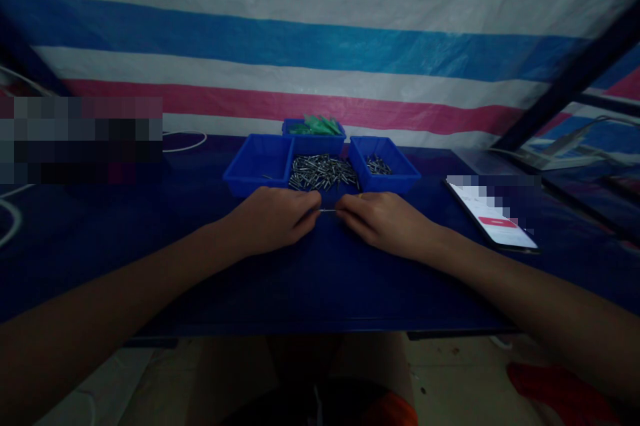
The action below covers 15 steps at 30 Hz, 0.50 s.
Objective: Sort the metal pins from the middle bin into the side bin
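Head view: left grip [285,216] and right grip [381,221] pinch a thin rod [327,211] bridging them.

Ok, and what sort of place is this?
Probably a makeshift workshop: a heap of small metal parts between plastic bins, a blue table, and striped sheeting hung behind it.

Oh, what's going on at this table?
A person's left hand and right hand hold a thin piece between them, just above or on the table. Beyond them lies a pile of similar-looking metal pieces. The right tray holds a small heap; the left tray shows very little.
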Available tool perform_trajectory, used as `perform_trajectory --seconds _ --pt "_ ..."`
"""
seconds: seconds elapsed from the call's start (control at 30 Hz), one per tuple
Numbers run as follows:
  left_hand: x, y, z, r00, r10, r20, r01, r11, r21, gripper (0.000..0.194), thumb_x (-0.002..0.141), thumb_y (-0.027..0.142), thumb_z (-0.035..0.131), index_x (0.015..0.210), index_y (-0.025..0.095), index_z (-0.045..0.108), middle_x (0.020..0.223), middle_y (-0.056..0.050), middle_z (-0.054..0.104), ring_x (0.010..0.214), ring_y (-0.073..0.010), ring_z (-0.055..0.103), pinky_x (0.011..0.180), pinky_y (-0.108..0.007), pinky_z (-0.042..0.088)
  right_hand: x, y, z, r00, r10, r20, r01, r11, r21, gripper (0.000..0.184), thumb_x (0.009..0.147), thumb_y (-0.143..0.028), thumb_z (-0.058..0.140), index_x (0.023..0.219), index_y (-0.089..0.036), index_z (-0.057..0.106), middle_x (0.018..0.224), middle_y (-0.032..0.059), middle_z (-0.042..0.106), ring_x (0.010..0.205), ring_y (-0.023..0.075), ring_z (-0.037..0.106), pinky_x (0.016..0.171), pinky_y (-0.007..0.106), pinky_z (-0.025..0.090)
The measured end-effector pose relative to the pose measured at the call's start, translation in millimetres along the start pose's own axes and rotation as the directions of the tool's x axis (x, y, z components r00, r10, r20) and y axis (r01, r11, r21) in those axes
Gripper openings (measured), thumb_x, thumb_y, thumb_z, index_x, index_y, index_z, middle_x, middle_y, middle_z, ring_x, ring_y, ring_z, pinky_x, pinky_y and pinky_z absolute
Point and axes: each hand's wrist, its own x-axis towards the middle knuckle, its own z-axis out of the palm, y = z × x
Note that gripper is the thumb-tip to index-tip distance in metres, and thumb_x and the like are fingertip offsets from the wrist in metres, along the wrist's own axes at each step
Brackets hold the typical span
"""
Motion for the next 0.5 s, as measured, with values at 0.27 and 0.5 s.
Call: perform_trajectory --seconds 0.27,0.5 --pt "-0.6 -1.9 -0.2 1.0 0.0 -0.017 0.0 1.0 -0.002 0.019 0.089 0.032 0.039 0.086 0.019 0.051 0.073 0.0 0.061 0.067 -0.0133 0.06 0.055 -0.024 0.034 1.3 1.6 1.4 1.0 0.004 -0.001 -0.004 1.0 -0.014 0.024 0.094 -0.027 0.033 0.087 -0.016 0.052 0.07 0.0013 0.058 0.059 0.0102 0.05 0.057 0.024 0.03" --pt "-0.3 -1.6 0.9 0.999 0.026 -0.037 -0.024 0.999 0.043 0.022 0.091 0.03 0.036 0.081 0.018 0.052 0.07 0.001 0.06 0.065 -0.0131 0.059 0.053 -0.025 0.031 0.7 1.1 0.1 1.0 0.028 0.005 -0.028 1.0 -0.011 0.024 0.093 -0.03 0.035 0.091 -0.016 0.054 0.073 0.0029 0.06 0.064 0.0123 0.055 0.059 0.024 0.033"
